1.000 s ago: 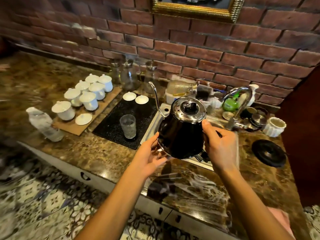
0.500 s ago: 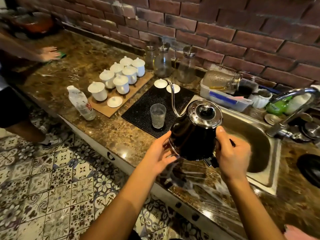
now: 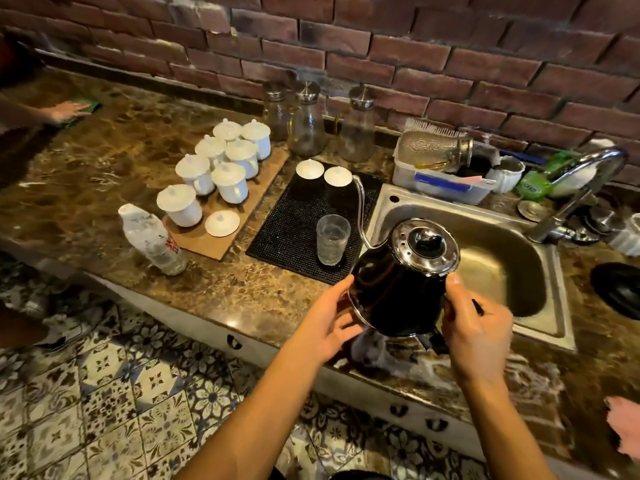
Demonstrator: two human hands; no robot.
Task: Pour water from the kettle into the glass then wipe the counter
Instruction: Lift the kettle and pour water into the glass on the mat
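Note:
A black gooseneck kettle (image 3: 394,292) with a chrome lid is held in the air over the counter's front edge, tilted a little to the left. My right hand (image 3: 476,323) grips its handle at the back. My left hand (image 3: 327,323) supports its lower left side. The thin spout rises up and left, ending past the far side of a clear ribbed glass (image 3: 332,239). The glass stands upright on a black mat (image 3: 294,220), just left of the kettle. The brown marble counter (image 3: 104,174) looks wet and shiny in front of the sink.
A steel sink (image 3: 491,258) with a tap (image 3: 585,174) lies behind the kettle. White lidded cups (image 3: 228,161) on a board, a plastic bottle (image 3: 152,240) and glass carafes (image 3: 308,119) stand to the left. Another person's hand (image 3: 67,110) presses a green cloth far left. A black kettle base (image 3: 618,289) sits right.
The kettle and both hands have moved a little left, nearer the glass. The view has shifted left and down, showing more of the sink.

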